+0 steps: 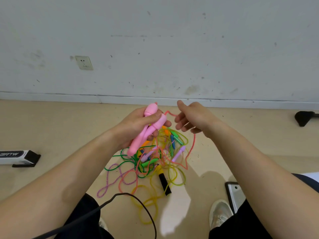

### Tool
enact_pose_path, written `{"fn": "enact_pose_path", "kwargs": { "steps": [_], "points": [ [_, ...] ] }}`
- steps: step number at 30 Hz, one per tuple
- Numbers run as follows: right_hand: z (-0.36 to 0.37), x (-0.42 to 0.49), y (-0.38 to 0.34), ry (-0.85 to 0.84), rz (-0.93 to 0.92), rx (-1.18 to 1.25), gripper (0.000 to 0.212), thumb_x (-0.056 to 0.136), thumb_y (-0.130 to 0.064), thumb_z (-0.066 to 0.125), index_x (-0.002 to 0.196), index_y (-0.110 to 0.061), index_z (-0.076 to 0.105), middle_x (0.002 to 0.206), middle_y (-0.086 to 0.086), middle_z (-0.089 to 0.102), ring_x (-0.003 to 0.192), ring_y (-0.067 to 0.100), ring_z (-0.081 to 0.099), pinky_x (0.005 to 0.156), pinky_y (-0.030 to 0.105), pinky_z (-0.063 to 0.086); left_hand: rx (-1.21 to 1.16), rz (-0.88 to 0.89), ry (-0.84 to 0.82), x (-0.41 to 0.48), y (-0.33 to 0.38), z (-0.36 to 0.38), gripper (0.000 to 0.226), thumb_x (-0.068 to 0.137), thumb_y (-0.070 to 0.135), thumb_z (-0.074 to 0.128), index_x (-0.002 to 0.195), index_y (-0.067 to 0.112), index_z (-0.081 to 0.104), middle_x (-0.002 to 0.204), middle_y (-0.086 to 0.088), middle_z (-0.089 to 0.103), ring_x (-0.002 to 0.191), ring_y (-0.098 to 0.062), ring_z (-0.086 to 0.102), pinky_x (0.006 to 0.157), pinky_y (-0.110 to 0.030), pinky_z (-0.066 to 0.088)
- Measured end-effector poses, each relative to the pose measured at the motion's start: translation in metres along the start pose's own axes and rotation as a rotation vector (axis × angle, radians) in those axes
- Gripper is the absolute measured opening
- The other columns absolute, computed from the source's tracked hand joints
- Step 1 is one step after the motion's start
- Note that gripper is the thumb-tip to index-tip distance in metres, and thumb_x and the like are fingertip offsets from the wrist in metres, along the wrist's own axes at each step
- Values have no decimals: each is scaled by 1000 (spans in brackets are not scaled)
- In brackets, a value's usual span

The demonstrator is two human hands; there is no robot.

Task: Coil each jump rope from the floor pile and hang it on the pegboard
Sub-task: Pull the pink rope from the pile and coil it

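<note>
Coiling stage, judged from the head view, and early in it. Left hand (pixel 138 125) raised above the pile (pixel 150 163), fingers curled tight round both pink handles (pixel 146 130), held side by side and slanting down to the left. Right hand (pixel 193 116) just to the right, thumb lifted clear, fingers loosely spread and slightly bent. Pink cord (pixel 191 147) leading from the handle tops to those fingers, seemingly draped across them rather than pinched, then dropping down the right side into the pile. Most of that cord down on the floor (pixel 60 131), threaded among green, yellow, purple and orange ropes, with a black handle (pixel 164 182) at the near edge. No loops gathered in either hand yet. Pegboard nowhere in sight; only a scuffed wall (pixel 172 49) on the far side. Next, probably: closing the right fingers on the cord, drawing it up slowly out of the tangle, and laying even loops against the handles in the left hand. Worth watching for snags where pink runs through the other ropes, lest the whole pile lift with it.
</note>
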State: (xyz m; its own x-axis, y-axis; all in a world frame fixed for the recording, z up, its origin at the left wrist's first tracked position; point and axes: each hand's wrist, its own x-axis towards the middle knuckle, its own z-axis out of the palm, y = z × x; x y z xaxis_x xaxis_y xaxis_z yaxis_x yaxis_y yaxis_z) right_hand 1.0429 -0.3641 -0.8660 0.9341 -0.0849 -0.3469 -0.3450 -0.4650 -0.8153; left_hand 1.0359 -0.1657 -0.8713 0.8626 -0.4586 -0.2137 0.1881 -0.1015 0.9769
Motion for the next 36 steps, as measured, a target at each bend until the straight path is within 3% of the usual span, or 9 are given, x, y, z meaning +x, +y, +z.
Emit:
{"fn": "enact_pose_path", "kwargs": {
  "steps": [3,6,11,15,20,25,27,32,36],
  "points": [
    [-2,0,1,194,-310,-80,34,96,-45,52,82,-17,67,75,-5,72,68,13,64,69,34,50,-40,-38,-30,-2,2,-5,14,103,17,49,104,10,60,111,-17,72,61,-19,52,54,-26,42],
    [9,-3,0,-97,-504,3,18,93,-35,66,95,-18,67,86,-7,71,83,12,66,84,33,52,-105,-61,-40,-1,0,-5,17,102,19,49,110,11,61,105,-15,71,61,-18,53,56,-27,42],
    [11,-3,4,-243,-481,125,17,91,-14,69,90,-3,57,70,10,63,66,16,64,69,28,53,-189,-125,-48,0,0,-3,17,98,25,54,107,12,60,100,-21,68,59,-21,54,56,-29,42],
    [15,-3,5,-268,-429,184,15,92,-17,68,87,-6,58,68,13,62,64,20,59,64,31,49,-152,-159,-5,-1,-1,5,42,103,45,41,104,8,59,71,-7,66,53,-18,52,55,-29,38],
    [9,2,8,-256,-399,253,11,95,-12,64,84,-8,61,61,5,59,54,16,54,57,25,45,-148,-212,-18,-4,2,1,31,101,27,40,107,13,67,104,-14,75,69,-25,66,67,-33,52],
    [8,5,11,-240,-378,330,13,95,-11,63,83,-8,61,59,1,58,51,13,52,55,25,46,-81,-161,-52,-3,0,0,29,100,16,45,124,6,58,111,-17,73,74,-27,63,69,-34,55],
    [10,6,13,-214,-389,320,13,95,-14,65,82,-11,61,68,-3,62,58,9,55,59,28,50,-88,-154,-27,-2,0,0,30,99,15,46,126,5,56,110,-19,73,69,-25,62,64,-32,54],
    [15,6,14,-292,-513,308,20,101,-12,54,82,-16,58,134,5,58,98,3,65,91,24,50,-120,-148,-98,-5,2,-5,26,99,13,45,119,4,59,110,-18,72,71,-27,57,62,-31,53],
    [19,3,15,-458,-481,325,30,103,-23,50,75,-29,60,95,10,67,80,14,56,83,32,42,-224,-204,-184,-11,5,-7,26,98,10,42,115,7,62,104,-16,71,67,-24,57,60,-30,55]
  ]
}}
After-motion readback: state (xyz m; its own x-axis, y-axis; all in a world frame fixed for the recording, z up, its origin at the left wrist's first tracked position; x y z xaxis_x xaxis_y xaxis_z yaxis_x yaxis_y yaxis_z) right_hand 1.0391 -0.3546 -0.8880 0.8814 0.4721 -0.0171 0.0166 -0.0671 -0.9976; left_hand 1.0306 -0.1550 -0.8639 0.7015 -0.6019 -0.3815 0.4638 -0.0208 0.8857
